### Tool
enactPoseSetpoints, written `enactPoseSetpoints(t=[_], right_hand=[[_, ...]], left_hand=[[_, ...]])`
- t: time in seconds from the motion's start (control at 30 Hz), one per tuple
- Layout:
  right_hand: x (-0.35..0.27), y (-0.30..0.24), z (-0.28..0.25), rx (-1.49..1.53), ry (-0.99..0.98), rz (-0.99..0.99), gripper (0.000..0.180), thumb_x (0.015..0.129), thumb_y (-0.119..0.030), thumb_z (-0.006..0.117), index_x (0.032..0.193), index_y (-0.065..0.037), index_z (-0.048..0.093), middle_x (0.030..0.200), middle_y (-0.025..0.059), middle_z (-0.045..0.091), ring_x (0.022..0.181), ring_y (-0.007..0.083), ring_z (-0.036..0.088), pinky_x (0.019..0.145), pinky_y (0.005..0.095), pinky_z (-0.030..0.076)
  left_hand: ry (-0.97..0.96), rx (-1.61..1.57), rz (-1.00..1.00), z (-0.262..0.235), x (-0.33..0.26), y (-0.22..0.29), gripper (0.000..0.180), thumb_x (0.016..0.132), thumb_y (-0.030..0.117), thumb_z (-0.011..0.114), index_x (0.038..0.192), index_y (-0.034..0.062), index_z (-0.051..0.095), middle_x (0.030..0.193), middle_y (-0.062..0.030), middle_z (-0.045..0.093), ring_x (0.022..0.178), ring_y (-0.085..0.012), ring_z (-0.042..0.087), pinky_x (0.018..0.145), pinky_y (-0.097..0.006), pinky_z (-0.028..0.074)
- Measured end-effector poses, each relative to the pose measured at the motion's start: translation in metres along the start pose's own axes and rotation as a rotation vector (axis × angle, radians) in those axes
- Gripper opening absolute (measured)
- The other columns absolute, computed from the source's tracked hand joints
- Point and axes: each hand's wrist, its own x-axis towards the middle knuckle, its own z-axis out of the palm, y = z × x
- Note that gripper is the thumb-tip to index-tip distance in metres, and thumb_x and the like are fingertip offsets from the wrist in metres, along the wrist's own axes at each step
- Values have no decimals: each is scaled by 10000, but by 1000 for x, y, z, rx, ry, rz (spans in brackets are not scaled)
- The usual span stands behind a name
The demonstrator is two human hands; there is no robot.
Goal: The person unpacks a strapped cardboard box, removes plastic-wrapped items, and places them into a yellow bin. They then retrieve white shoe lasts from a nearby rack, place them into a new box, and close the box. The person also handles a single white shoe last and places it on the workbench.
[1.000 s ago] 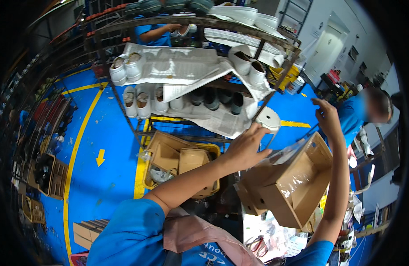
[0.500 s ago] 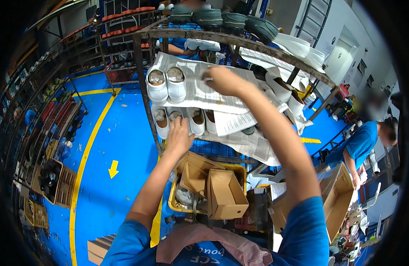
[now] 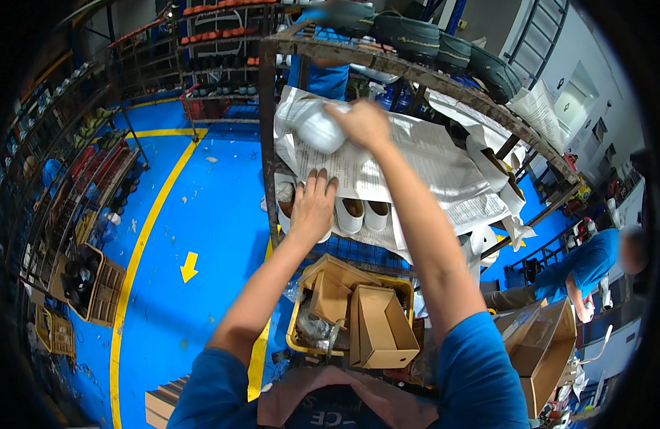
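Observation:
My right hand is over the paper-covered upper shelf of a metal rack, closed on white shoes. Motion smears them, so I cannot tell whether it grips one or both of the pair. Lower down, my left hand lies with its fingers stretched out across the front edge of the printed paper. It covers part of a row of white shoes on the shelf below. Beside it, to the right, white shoes with brown insides show under the paper.
Dark green shoes line the rack's top. Below me, a yellow basket holds open cardboard boxes. A co-worker in a blue shirt stands at right, near a large carton. Shoe racks stand at left.
My right hand has moved left across the paper and taken hold of the white shoes there. My left hand has come off the lower shoes to the paper's edge. The view has shifted.

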Motion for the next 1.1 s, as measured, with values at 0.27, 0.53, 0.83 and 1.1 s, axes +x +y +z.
enactPoseSetpoints(t=[0.27,0.53,0.83,1.1], right_hand=[[-20,56,-17,-322,190,20,668,664,-671,491,648,-26,666,647,177,618,661,304,622,616,387,484],[-96,57,27,-182,542,-454,414,719,-316,636,972,-5,532,867,145,567,791,325,529,750,374,404],[-108,68,221,28,-489,209,308,783,-152,499,1037,-7,595,1033,231,575,942,343,574,801,409,469],[-87,55,254,87,-317,307,241,805,-107,448,921,-19,641,970,207,613,915,317,607,763,396,497]], left_hand=[[-109,-10,-163,43,-79,-30,434,717,183,596,1115,50,486,1206,-195,414,1140,-374,348,943,-444,296],[-758,177,-326,102,-48,-38,586,631,559,641,1015,117,607,1110,-191,505,1106,-290,429,889,-429,349],[-572,-2,-245,100,-98,-20,580,669,365,671,1112,15,540,1126,-193,490,1158,-348,352,967,-534,242],[-171,-415,-364,11,-147,22,208,696,115,664,862,12,592,1008,-101,557,1047,-321,444,918,-450,312]])
